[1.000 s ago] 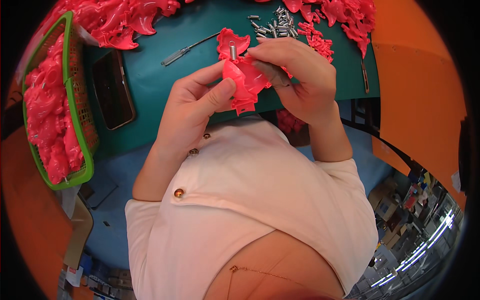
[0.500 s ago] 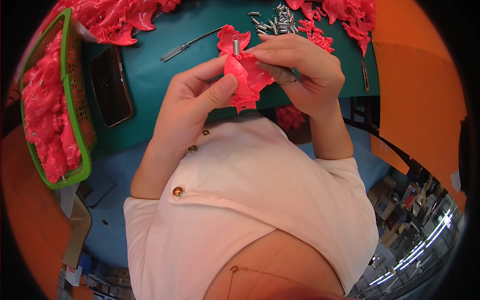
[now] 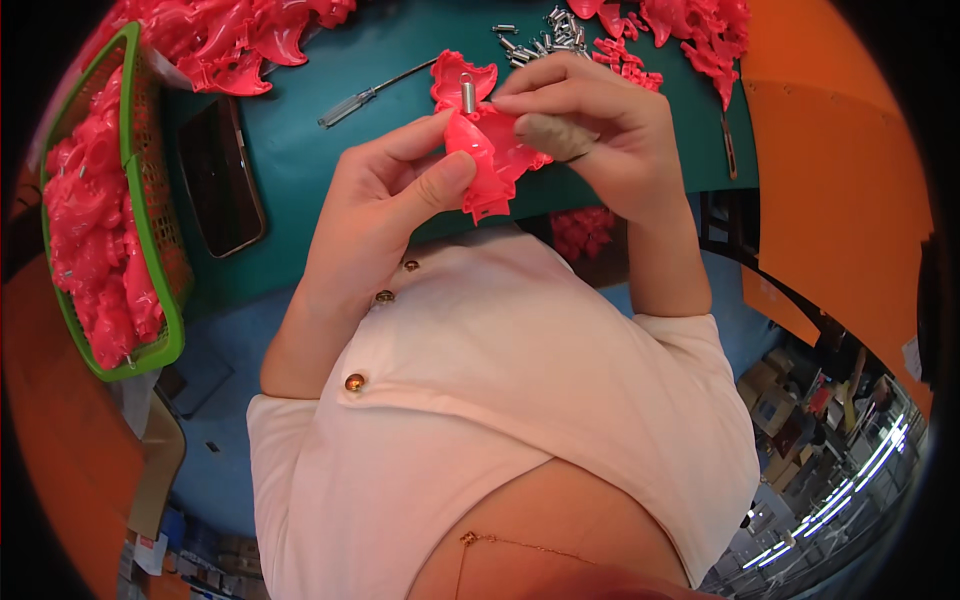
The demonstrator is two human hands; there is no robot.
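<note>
My left hand point(image 3: 400, 185) is closed around a bright pink moulded plastic shell point(image 3: 490, 165), its thumb pressed on the shell's left side. A metal coil spring point(image 3: 467, 95) stands upright at the shell's upper edge, in front of another curved pink piece point(image 3: 462, 72). I cannot tell whether that piece is joined to the shell. My right hand point(image 3: 595, 125) is at the shell's upper right, with index finger and thumb bent and a gap between their tips. A greyish covering wraps the right thumb. Nothing shows between those fingers.
A screwdriver point(image 3: 365, 98) with a clear handle lies beyond my left hand on the green table point(image 3: 300, 150). Several springs point(image 3: 555, 38) and pink pieces point(image 3: 690, 40) are heaped at the back. Left are a phone point(image 3: 222, 180) and a green basket point(image 3: 150, 220) of pink parts.
My right hand has shifted slightly, and its covered thumb has come out from the shell's right side into fuller view. My left hand keeps its hold on the shell.
</note>
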